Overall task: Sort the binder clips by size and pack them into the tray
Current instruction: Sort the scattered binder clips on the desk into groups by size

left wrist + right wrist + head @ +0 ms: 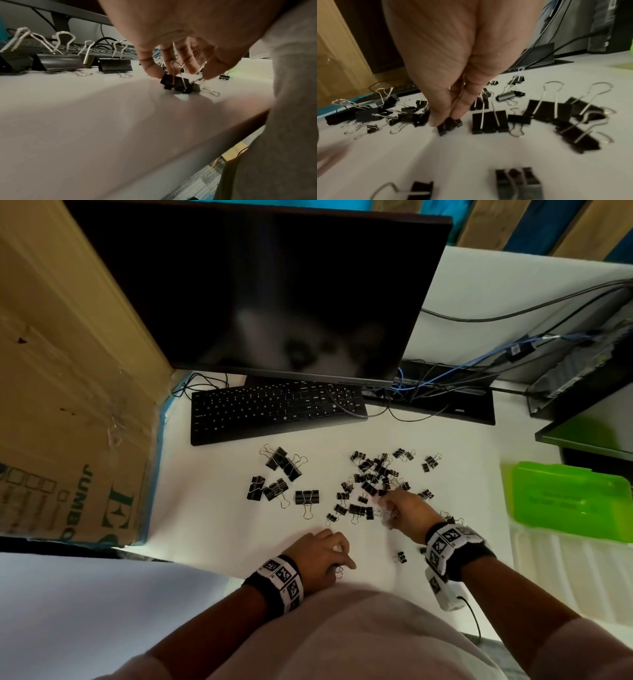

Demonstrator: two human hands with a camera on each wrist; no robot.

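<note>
Left hand [180, 54] pinches a small binder clip [178, 83] on the surface [212, 508]; right hand [447, 75] pinches another clip [449, 125]. Light, stiff, probably slippery steel: best gripped across the body.

Black binder clips with silver wire handles lie scattered on the white desk [212, 508]. The large clips [279, 477] sit in a loose group toward the left, near the keyboard side. The small clips [376, 474] form a denser heap to the right (a few strays lie nearer the desk edge). The green tray [568, 501] rests well right of both groups.
</note>
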